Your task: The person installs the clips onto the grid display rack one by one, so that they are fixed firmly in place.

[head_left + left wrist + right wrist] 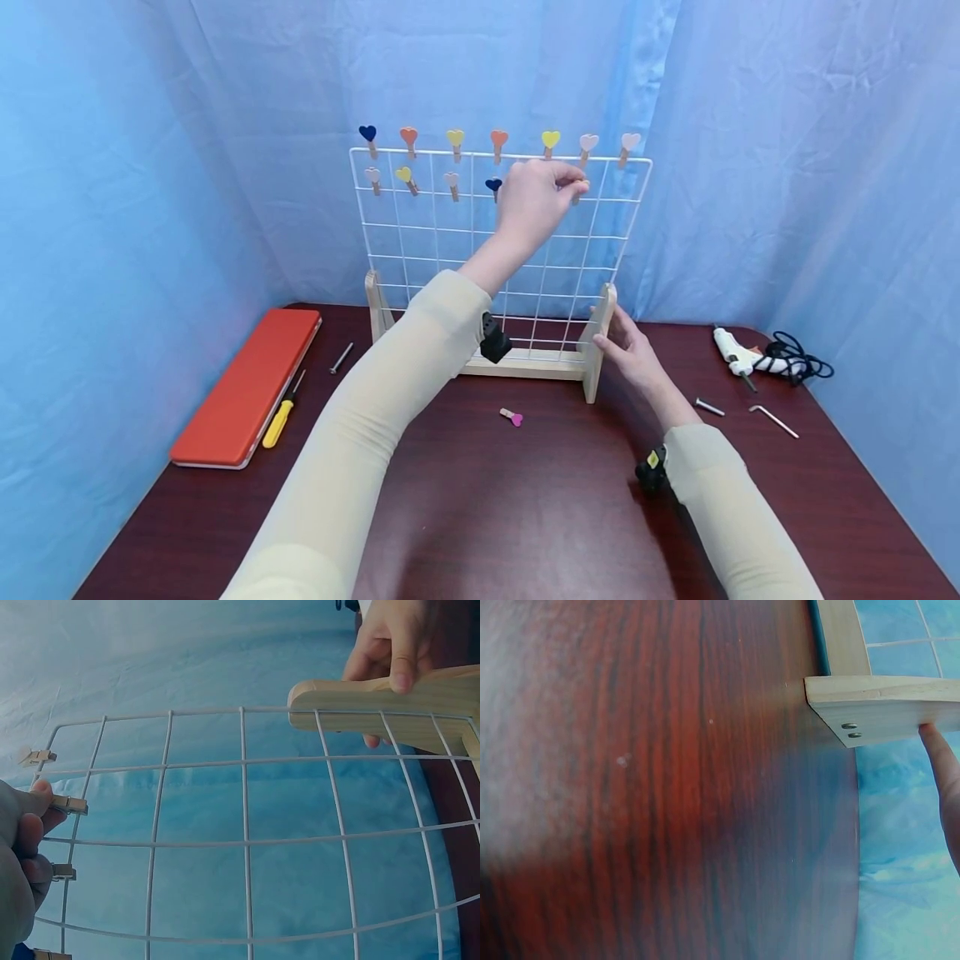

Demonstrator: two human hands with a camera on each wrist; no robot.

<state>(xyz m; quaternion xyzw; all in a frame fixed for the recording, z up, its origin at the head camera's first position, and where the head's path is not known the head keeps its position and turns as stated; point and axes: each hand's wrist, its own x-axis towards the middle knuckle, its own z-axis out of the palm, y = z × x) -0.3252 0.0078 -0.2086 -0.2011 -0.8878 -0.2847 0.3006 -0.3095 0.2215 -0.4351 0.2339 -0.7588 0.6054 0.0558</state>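
My left hand [534,196] is at the second wire from the top of a white wire grid [543,250], toward its right side. Its thumb and fingertips pinch a small wooden clothespin [69,804] that sits at the wire; the hand hides part of it. Just beside those fingers is another clothespin [64,871]. Lower down, my right hand [637,354] holds the right wooden upright [597,354] of the stand, thumb at the front edge and fingers around the outer side. Heart-topped clothespins, such as an orange one [498,140], line the top two wires.
A pink heart clothespin [512,417] lies on the dark table before the stand. To the left are a red case [247,383], a yellow screwdriver [279,421] and a bolt [341,357]. At right lie a glue gun [738,354], another bolt [709,407] and a hex key [774,422].
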